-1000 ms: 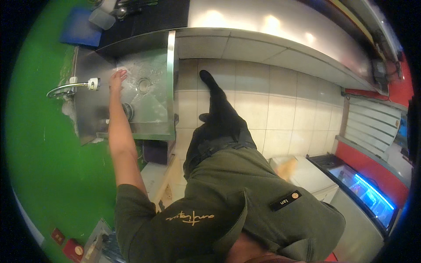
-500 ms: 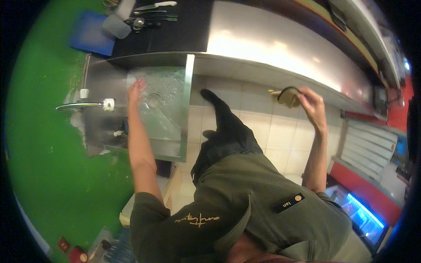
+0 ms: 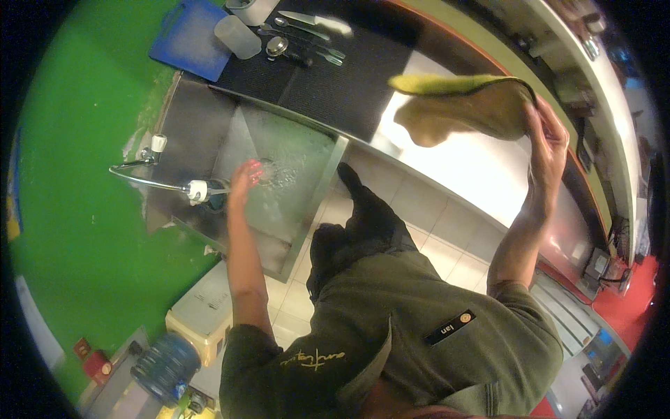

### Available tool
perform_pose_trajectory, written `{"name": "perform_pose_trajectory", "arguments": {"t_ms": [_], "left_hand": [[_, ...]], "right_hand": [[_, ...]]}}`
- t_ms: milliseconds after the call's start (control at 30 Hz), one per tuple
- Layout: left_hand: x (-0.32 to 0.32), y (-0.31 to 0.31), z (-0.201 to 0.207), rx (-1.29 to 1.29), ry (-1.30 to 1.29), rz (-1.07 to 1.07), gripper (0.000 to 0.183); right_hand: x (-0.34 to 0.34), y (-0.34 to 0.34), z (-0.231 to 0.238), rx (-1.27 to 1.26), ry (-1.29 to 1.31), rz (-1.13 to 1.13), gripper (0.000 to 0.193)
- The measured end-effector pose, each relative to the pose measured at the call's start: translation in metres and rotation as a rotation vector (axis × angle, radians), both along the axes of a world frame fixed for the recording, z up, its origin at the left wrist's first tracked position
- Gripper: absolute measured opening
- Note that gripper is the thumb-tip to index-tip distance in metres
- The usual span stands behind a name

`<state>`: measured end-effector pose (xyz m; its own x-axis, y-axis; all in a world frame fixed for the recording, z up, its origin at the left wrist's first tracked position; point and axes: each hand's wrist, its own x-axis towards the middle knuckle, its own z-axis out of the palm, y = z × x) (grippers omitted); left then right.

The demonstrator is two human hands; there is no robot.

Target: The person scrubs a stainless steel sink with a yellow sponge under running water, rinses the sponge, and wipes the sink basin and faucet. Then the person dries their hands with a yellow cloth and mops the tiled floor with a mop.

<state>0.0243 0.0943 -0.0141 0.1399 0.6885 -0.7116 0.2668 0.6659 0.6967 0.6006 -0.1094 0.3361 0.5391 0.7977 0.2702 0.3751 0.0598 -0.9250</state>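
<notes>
My left hand (image 3: 246, 176) reaches into the metal sink (image 3: 244, 126) beside the spout of the chrome tap (image 3: 198, 191). Its fingers look stretched out and reddish, with no object in them. Water splashes and ripples near the drain just past the fingertips. Up at the right, my right hand (image 3: 548, 133) grips one edge of a two-tone cloth (image 3: 467, 122), yellow-green along its top and brown below, with a dark border. The cloth hangs in the air over the bright steel counter, spread out toward the left.
On the black mat (image 3: 335, 91) behind the sink lie a white-handled knife (image 3: 317, 22), spoons, a fork and a round strainer-like tool (image 3: 277, 47). A clear container (image 3: 238, 37) stands by a blue cutting board (image 3: 192, 42). A large blue water bottle (image 3: 166, 366) is at lower left.
My right hand has swung up and away from me, over the counter, and the cloth has spread wider. My left hand stays in the sink, nearer the tap spout. The view has turned.
</notes>
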Motion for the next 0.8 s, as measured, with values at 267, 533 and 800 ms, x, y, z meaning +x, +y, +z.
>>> {"name": "perform_pose_trajectory", "arguments": {"t_ms": [267,533,800], "left_hand": [[-0.008,-0.004,-0.031,0.147,-0.102,0.251,0.048],[-0.018,-0.010,-0.046,0.253,0.186,0.267,0.034],[0.001,-0.013,-0.067,0.011,-0.508,0.890,0.027]], "right_hand": [[0.006,0.080,-0.007,-0.116,0.046,0.116,0.031],[0.032,0.107,-0.016,-0.299,-0.349,0.158,0.033],[-0.057,0.107,-0.086,-0.449,-0.973,0.593,0.046]]}}
